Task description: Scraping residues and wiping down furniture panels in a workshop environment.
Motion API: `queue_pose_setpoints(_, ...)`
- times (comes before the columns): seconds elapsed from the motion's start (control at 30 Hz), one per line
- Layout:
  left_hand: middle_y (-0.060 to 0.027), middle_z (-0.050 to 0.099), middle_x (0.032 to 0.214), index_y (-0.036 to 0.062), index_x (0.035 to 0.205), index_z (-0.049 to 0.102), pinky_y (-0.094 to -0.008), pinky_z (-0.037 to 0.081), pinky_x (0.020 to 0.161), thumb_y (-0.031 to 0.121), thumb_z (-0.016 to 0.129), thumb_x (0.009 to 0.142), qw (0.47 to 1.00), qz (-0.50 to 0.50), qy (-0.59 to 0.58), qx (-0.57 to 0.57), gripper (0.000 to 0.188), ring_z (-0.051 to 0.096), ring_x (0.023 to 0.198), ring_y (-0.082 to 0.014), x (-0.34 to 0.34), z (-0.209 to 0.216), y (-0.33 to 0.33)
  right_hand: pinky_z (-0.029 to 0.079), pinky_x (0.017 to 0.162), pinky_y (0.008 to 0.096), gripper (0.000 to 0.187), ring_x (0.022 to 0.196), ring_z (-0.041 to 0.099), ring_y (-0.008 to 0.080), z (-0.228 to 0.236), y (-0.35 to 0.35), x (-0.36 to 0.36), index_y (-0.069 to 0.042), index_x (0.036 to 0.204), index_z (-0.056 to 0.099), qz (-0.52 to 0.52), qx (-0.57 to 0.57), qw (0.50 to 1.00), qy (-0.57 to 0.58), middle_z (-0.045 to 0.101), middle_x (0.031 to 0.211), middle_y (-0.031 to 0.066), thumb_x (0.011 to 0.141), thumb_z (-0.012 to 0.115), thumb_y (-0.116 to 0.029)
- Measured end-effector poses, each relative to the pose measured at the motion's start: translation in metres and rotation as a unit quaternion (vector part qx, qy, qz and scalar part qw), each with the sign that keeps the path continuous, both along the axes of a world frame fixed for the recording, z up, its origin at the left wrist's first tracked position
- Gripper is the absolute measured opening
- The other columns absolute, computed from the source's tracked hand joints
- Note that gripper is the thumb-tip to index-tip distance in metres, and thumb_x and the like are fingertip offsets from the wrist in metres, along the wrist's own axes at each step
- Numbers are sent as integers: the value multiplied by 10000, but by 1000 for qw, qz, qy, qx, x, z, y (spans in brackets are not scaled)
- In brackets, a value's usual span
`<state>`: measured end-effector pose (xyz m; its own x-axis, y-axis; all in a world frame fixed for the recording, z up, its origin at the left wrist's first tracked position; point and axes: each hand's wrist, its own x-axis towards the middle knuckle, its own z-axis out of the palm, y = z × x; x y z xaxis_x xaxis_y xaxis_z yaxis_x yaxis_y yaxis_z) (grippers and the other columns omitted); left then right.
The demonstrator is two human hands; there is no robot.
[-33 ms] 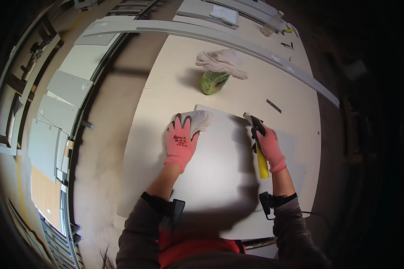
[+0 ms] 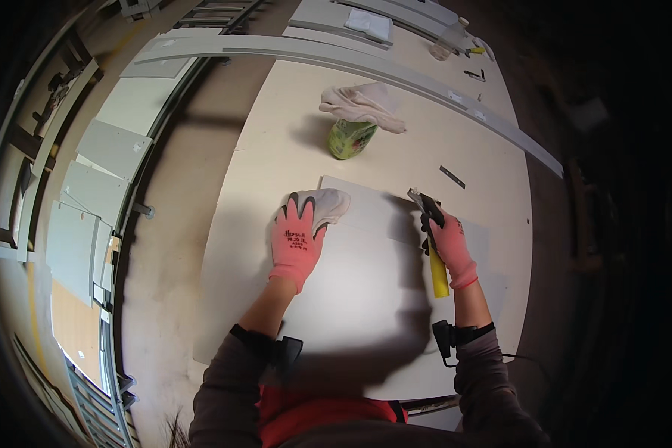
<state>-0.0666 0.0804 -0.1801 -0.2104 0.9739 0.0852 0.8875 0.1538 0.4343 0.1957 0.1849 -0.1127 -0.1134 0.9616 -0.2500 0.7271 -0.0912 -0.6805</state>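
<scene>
My left hand (image 2: 297, 243), in a pink glove with dark fingertips, presses a pale cloth (image 2: 333, 204) onto the far left corner of a light grey panel (image 2: 358, 254). Its fingers are spread over the cloth, part of which bunches out beside the index finger. My right hand (image 2: 449, 243), gloved alike, is closed around a yellow-handled tool (image 2: 440, 280) with a metal tip that points away from me. The tool is over the panel's right part; its exact kind is unclear. Beyond the panel stands a green container (image 2: 349, 140) with a crumpled cloth (image 2: 362, 103) draped over its top.
All this rests on a cream table (image 2: 254, 153). A small dark strip (image 2: 452, 177) lies to the right. A long grey rail (image 2: 351, 58) crosses the far part, and behind it are a clear bottle (image 2: 449, 41) and a white folded item (image 2: 369, 25). Grey panels (image 2: 75, 224) lie on a rack at left.
The view has shifted very slightly. My left hand and its cloth sit a touch nearer to me; the right hand keeps its hold on the tool.
</scene>
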Motion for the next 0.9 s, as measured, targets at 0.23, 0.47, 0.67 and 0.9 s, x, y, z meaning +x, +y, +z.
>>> queue_pose_setpoints(0.23,-308,352,1298,19,1210,461,-543,380,880,246,657,735,992,-14,-91,-81,562,441,1080,-467,12,9,-187,482,630,335,461,670,599,228,-3,81,51,-31,1246,496,-11,51,997,-51,632,824,150,800,571,-118)
queue_pose_setpoints(0.47,-230,538,1059,-9,1046,543,-435,488,763,17,625,698,971,45,-178,-153,358,555,939,-402,-28,10,-349,415,960,368,635,1128,502,330,-66,179,-1,-62,1339,383,58,147,972,-174,474,1265,191,742,592,-119)
queue_pose_setpoints(0.67,-206,458,1241,-14,1267,434,-379,369,956,118,524,768,960,249,-128,4,524,475,1107,-371,-70,24,-290,402,983,379,614,1180,445,333,-55,186,1,-105,1334,392,84,157,967,-181,419,1315,153,753,588,-118)
queue_pose_setpoints(0.9,-160,459,1290,-19,1310,403,-334,326,1006,48,509,840,905,251,-302,165,487,447,1180,-270,-77,11,-73,424,921,391,533,1090,484,334,38,106,43,-88,1269,460,87,233,967,-52,481,1220,145,758,610,-104)
